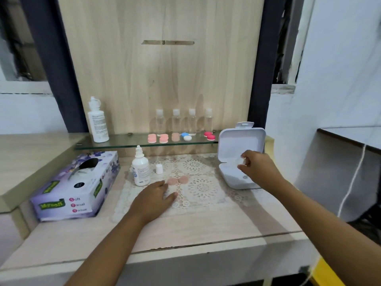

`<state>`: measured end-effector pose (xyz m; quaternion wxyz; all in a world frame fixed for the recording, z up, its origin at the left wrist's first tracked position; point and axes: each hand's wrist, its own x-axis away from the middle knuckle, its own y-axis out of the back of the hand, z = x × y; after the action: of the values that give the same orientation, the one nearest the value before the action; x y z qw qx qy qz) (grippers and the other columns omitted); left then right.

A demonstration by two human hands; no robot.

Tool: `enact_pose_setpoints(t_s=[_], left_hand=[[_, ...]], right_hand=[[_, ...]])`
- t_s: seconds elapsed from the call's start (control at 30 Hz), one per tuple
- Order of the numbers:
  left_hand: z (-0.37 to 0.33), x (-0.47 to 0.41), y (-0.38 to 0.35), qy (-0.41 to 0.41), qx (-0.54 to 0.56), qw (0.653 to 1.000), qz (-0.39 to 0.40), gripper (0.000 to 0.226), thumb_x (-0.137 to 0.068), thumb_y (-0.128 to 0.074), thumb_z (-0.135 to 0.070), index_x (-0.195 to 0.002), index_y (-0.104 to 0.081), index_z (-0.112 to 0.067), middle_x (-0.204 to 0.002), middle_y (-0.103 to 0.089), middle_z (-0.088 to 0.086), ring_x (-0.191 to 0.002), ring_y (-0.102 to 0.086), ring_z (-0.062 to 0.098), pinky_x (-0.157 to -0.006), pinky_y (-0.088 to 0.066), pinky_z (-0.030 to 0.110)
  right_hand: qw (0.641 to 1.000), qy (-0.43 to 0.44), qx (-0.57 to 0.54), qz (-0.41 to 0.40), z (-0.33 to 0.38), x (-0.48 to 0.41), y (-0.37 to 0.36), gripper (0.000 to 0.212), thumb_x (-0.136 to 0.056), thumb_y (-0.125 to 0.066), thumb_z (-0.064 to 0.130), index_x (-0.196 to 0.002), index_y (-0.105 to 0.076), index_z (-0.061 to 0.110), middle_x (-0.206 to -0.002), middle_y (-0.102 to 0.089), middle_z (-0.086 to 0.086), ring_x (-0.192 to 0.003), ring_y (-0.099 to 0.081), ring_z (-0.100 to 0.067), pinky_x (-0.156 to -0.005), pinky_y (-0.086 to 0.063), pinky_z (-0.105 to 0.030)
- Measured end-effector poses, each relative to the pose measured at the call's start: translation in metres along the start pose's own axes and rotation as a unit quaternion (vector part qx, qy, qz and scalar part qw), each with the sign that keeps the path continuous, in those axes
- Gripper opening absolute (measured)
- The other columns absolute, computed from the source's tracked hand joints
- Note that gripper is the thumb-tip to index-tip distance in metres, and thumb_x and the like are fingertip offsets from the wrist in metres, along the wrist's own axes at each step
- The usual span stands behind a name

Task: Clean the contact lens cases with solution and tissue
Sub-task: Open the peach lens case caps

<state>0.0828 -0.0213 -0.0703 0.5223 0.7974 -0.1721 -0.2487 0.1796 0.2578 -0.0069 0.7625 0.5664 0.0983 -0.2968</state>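
Observation:
Two pale pink lens case caps (178,180) lie on the lace mat. My left hand (156,196) rests just below them, its fingers on a clear lens case (171,190) that is mostly hidden. My right hand (256,167) hovers over the open white box (240,153) and pinches a small clear piece (240,161). A small solution bottle (140,169) stands uncapped, its white cap (159,169) beside it. The purple tissue box (77,187) lies at the left.
A glass shelf (123,144) behind carries a large solution bottle (97,120), several clear travel bottles (184,120) and pink, blue-white and red lens cases (181,137). A wooden panel backs the counter. A white cord (350,182) hangs at the right.

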Motion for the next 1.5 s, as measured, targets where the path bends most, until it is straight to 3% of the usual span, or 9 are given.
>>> enact_pose_setpoints(t_s=[0.2, 0.27, 0.33, 0.4, 0.5, 0.77, 0.9, 1.1, 1.5], left_hand=[[0.002, -0.001, -0.001, -0.004, 0.001, 1.000, -0.006, 0.058, -0.094, -0.041, -0.050, -0.138, -0.044, -0.013, -0.150, -0.033, 0.002, -0.138, -0.029, 0.015, -0.108, -0.025, 0.025], [0.003, -0.001, -0.002, -0.002, 0.001, 1.000, -0.004, 0.058, -0.093, -0.041, -0.050, -0.138, -0.044, -0.013, -0.151, -0.032, 0.002, -0.138, -0.028, 0.015, -0.109, -0.024, 0.026], [0.004, -0.002, -0.002, -0.002, 0.000, 1.000, -0.003, 0.059, -0.093, -0.041, -0.051, -0.139, -0.043, -0.013, -0.151, -0.032, 0.002, -0.139, -0.027, 0.015, -0.110, -0.024, 0.027], [0.004, -0.003, -0.003, -0.001, -0.001, 1.000, -0.001, 0.060, -0.093, -0.041, -0.051, -0.139, -0.042, -0.013, -0.151, -0.031, 0.002, -0.139, -0.027, 0.015, -0.110, -0.024, 0.027], [0.004, -0.003, -0.003, -0.003, -0.004, 1.000, -0.003, 0.059, -0.093, -0.041, -0.051, -0.139, -0.042, -0.013, -0.151, -0.031, 0.002, -0.139, -0.027, 0.015, -0.110, -0.023, 0.027], [0.004, -0.004, -0.004, -0.004, -0.002, 1.000, -0.005, 0.059, -0.094, -0.040, -0.050, -0.139, -0.042, -0.013, -0.151, -0.031, 0.001, -0.139, -0.027, 0.015, -0.110, -0.023, 0.027], [0.005, -0.003, -0.003, -0.004, 0.002, 1.000, -0.004, 0.059, -0.094, -0.041, -0.050, -0.140, -0.042, -0.013, -0.151, -0.031, 0.001, -0.139, -0.026, 0.016, -0.110, -0.023, 0.027], [0.004, -0.002, -0.002, -0.001, 0.007, 1.000, -0.002, 0.059, -0.094, -0.041, -0.050, -0.140, -0.041, -0.014, -0.152, -0.029, 0.000, -0.140, -0.024, 0.015, -0.111, -0.022, 0.027], [0.004, -0.003, -0.003, -0.025, 0.027, 0.999, -0.038, 0.051, -0.092, -0.046, -0.049, -0.129, -0.051, -0.015, -0.131, -0.052, 0.000, -0.122, -0.045, 0.018, -0.099, -0.038, 0.028]], right_hand=[[0.955, 0.114, 0.259, 0.088, -0.017, -0.007, 0.004, 0.024, -0.087, -0.057, 0.012, -0.110, -0.050, 0.008, -0.103, -0.055, -0.009, -0.091, -0.057, -0.029, -0.069, -0.043, -0.033], [0.916, 0.202, 0.337, 0.081, -0.020, -0.012, 0.000, 0.036, -0.062, -0.073, 0.002, -0.094, -0.058, 0.009, -0.083, -0.057, -0.007, -0.070, -0.058, -0.025, -0.054, -0.044, -0.031], [0.889, 0.262, 0.373, 0.049, -0.019, -0.013, 0.000, 0.040, -0.034, -0.066, -0.008, -0.070, -0.062, 0.010, -0.059, -0.052, -0.005, -0.046, -0.050, -0.021, -0.039, -0.033, -0.025], [0.867, 0.304, 0.392, 0.040, -0.016, -0.012, 0.005, 0.034, -0.034, -0.051, -0.005, -0.061, -0.060, 0.012, -0.053, -0.050, -0.003, -0.041, -0.047, -0.020, -0.037, -0.030, -0.022], [0.845, 0.342, 0.409, 0.052, -0.011, -0.013, 0.007, 0.037, -0.031, -0.064, -0.007, -0.062, -0.061, 0.013, -0.056, -0.051, -0.004, -0.043, -0.047, -0.020, -0.040, -0.031, -0.021], [0.892, 0.295, 0.342, -0.006, -0.013, -0.015, -0.006, 0.048, -0.029, -0.080, -0.005, -0.069, -0.060, 0.010, -0.060, -0.051, -0.005, -0.046, -0.047, -0.022, -0.045, -0.025, -0.024], [0.973, 0.191, 0.120, -0.058, 0.000, -0.013, -0.026, 0.031, -0.064, -0.079, 0.004, -0.090, -0.063, 0.001, -0.077, -0.060, -0.014, -0.065, -0.059, -0.035, -0.051, -0.042, -0.033], [0.985, 0.104, -0.139, -0.002, 0.055, 0.010, -0.049, 0.032, -0.083, -0.068, 0.024, -0.109, -0.063, 0.005, -0.089, -0.057, -0.004, -0.078, -0.055, -0.017, -0.072, -0.040, -0.021], [0.983, 0.081, -0.101, 0.129, 0.080, 0.025, -0.098, 0.028, -0.082, -0.060, 0.043, -0.102, -0.067, 0.025, -0.103, -0.059, 0.003, -0.106, -0.051, -0.018, -0.093, -0.041, -0.036]])
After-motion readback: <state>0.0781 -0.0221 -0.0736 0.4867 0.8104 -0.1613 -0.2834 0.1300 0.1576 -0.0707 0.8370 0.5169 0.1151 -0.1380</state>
